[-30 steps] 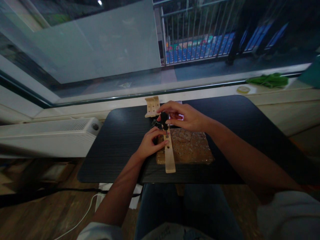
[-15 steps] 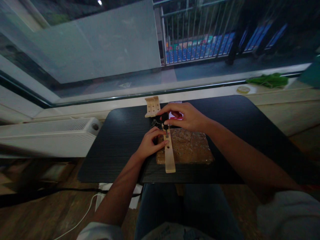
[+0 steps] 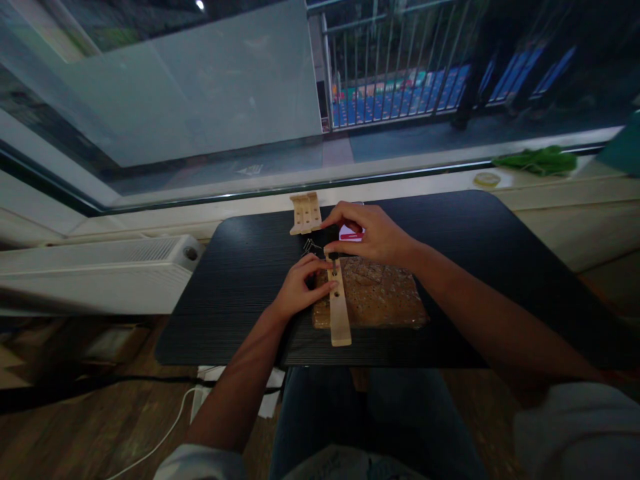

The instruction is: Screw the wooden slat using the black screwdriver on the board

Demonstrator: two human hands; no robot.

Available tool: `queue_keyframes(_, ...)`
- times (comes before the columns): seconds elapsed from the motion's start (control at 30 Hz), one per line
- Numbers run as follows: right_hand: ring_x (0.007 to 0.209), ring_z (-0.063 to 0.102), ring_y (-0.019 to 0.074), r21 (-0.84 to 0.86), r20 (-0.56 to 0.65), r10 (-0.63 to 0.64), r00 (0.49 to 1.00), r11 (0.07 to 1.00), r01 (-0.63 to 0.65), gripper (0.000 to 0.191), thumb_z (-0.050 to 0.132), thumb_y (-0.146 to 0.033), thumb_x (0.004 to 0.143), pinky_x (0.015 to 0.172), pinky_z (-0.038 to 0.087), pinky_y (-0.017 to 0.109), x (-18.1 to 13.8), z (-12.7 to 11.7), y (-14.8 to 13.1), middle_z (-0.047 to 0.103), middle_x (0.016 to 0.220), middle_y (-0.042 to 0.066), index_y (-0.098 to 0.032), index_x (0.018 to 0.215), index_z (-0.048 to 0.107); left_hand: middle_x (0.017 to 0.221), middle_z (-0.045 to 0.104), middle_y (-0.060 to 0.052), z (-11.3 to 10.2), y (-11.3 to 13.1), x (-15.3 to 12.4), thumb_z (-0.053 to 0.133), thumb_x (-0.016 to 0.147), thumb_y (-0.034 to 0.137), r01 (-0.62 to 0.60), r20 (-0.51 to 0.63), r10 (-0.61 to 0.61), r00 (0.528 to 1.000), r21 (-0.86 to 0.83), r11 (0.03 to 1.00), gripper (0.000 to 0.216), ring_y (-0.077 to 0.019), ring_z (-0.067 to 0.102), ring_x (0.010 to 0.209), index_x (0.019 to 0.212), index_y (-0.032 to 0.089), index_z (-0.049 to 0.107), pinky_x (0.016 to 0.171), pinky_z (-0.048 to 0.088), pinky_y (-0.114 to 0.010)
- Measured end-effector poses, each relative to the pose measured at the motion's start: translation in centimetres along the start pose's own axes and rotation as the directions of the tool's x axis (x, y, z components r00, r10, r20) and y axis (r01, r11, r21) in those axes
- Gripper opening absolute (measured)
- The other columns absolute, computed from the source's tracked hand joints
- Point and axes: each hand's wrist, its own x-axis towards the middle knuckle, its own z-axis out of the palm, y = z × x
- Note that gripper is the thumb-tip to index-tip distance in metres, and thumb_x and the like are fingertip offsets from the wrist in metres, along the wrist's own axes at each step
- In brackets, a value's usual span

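My right hand (image 3: 371, 233) is closed round the black handle of a small screwdriver (image 3: 332, 252), held upright with its tip on the far end of a light wooden strip (image 3: 339, 313). The strip has holes near that end and lies along the left edge of a brown perforated board (image 3: 380, 300). My left hand (image 3: 300, 287) rests on the strip's far end, fingers curled and pressing it down. All of this sits on a black table (image 3: 240, 293).
A small wooden block with holes (image 3: 305, 212) stands at the table's far edge. Dark metal bits (image 3: 310, 247) lie beside it, and a pink and white item (image 3: 350, 233) peeks out behind my right hand. A radiator (image 3: 100, 267) is left; a window sill runs behind.
My right hand has turned and lowered a little over the screwdriver, so its handle is more covered. My left hand and the strip have stayed put.
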Motion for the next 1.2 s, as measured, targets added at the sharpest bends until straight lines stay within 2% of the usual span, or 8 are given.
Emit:
queue_keyframes(0.23,0.061,0.044,0.0085,-0.039,-0.019,0.024,1.000,0.999,-0.024,0.026,0.071,-0.032,0.077,0.064,0.036,0.025,-0.1,0.3,-0.1,0.057,0.077,-0.003,-0.016,0.094,0.059,0.082,0.053,-0.003,0.0,-0.1,0.0,0.067,0.080,0.040,0.002,0.001,-0.002,1.000,0.009,1.000,0.028,-0.0141,0.051,0.071,0.097,0.017,0.067,0.065,0.045,-0.027)
queue_keyframes(0.4,0.067,0.051,0.0097,-0.065,-0.039,-0.002,0.999,0.998,-0.001,0.025,0.072,-0.024,0.076,0.068,0.038,0.025,0.0,0.6,-0.4,0.063,0.087,-0.001,-0.018,0.098,0.060,0.084,0.053,-0.003,0.1,-0.1,0.0,0.068,0.080,0.038,0.001,-0.004,-0.001,1.000,0.002,1.000,0.026,-0.0142,0.052,0.072,0.096,0.017,0.067,0.066,0.045,-0.027)
queue_keyframes(0.57,0.069,0.053,0.0110,-0.078,-0.041,-0.039,0.998,0.996,0.036,0.023,0.071,-0.031,0.078,0.066,0.039,0.025,0.0,0.7,0.0,0.066,0.087,0.001,-0.018,0.096,0.063,0.086,0.055,-0.004,0.0,-0.1,-0.1,0.068,0.081,0.036,-0.007,0.002,0.007,1.000,0.004,1.000,0.026,-0.0148,0.053,0.076,0.098,0.017,0.067,0.068,0.045,-0.027)
queue_keyframes(0.67,0.071,0.055,0.0115,-0.073,-0.014,-0.064,0.998,0.995,0.063,0.025,0.069,-0.031,0.080,0.066,0.041,0.025,0.0,0.4,0.0,0.067,0.088,0.002,-0.016,0.100,0.064,0.086,0.055,-0.004,0.0,-0.1,0.0,0.067,0.081,0.037,0.004,0.003,-0.004,1.000,0.016,1.000,0.027,-0.0150,0.054,0.076,0.099,0.017,0.067,0.068,0.046,-0.028)
queue_keyframes(0.77,0.075,0.056,0.0114,-0.076,0.038,-0.076,0.996,0.994,0.079,0.025,0.063,-0.023,0.083,0.067,0.042,0.025,-0.1,-0.1,-0.2,0.068,0.093,0.004,-0.016,0.107,0.064,0.085,0.055,-0.003,0.0,-0.1,-0.1,0.068,0.081,0.038,0.001,0.001,-0.001,1.000,0.014,1.000,0.027,-0.0145,0.053,0.074,0.098,0.017,0.068,0.067,0.046,-0.027)
queue_keyframes(0.97,0.075,0.056,0.0103,-0.031,0.099,-0.032,0.995,0.999,0.035,0.029,0.059,-0.017,0.087,0.068,0.043,0.023,-0.1,-0.9,-0.1,0.068,0.095,0.005,-0.015,0.115,0.064,0.086,0.055,-0.004,0.1,-0.1,0.0,0.068,0.081,0.037,-0.009,0.002,0.009,1.000,0.000,1.000,0.027,-0.0144,0.054,0.075,0.099,0.017,0.068,0.068,0.047,-0.028)
queue_keyframes(1.2,0.063,0.048,0.0079,0.045,0.127,-0.022,0.992,0.999,0.016,0.026,0.059,-0.017,0.086,0.060,0.040,0.023,0.0,-1.0,0.0,0.067,0.089,0.003,-0.013,0.112,0.063,0.086,0.055,-0.004,0.1,-0.1,0.0,0.069,0.080,0.036,-0.013,-0.010,0.013,1.000,-0.014,1.000,0.027,-0.0149,0.055,0.075,0.098,0.016,0.068,0.068,0.047,-0.028)
